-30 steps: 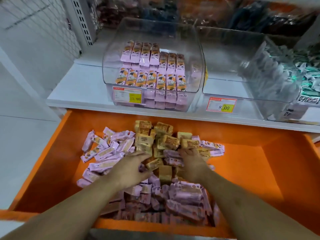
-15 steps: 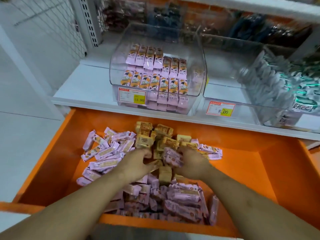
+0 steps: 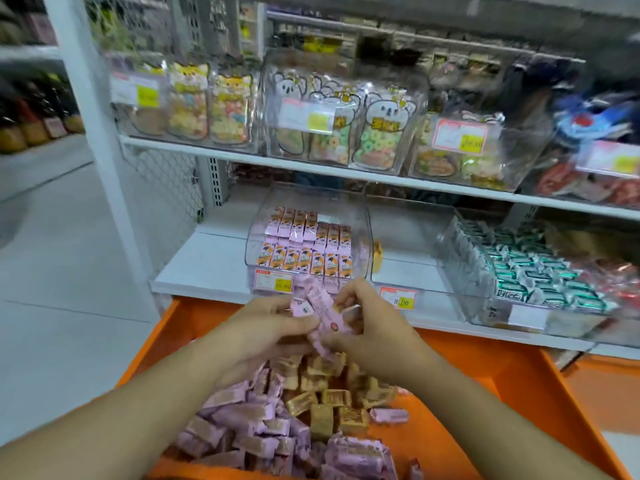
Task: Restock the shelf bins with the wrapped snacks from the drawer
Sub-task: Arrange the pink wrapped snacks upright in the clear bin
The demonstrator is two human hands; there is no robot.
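Note:
My left hand [image 3: 266,327] and my right hand [image 3: 370,327] together grip a bunch of pink wrapped snacks [image 3: 320,311], held above the orange drawer [image 3: 512,393] and just in front of the lowest shelf. Below them the drawer holds a heap of pink wrapped snacks [image 3: 242,420] and tan wrapped snacks [image 3: 329,400]. Straight behind the hands stands a clear shelf bin [image 3: 356,216] stacked with rows of pink snacks. To its right is a clear bin [image 3: 408,233] that looks almost empty.
A clear bin of green-and-white wrapped sweets [image 3: 526,271] sits at the right of the lowest shelf. The shelf above [image 3: 311,168] carries clear bins of bagged ring snacks. A white upright post [image 3: 100,143] rises at the left, with grey floor beyond it.
Both hands closed on pink snacks in the drawer and lifted them up toward the shelf bin. The view has tilted upward, showing the upper shelf.

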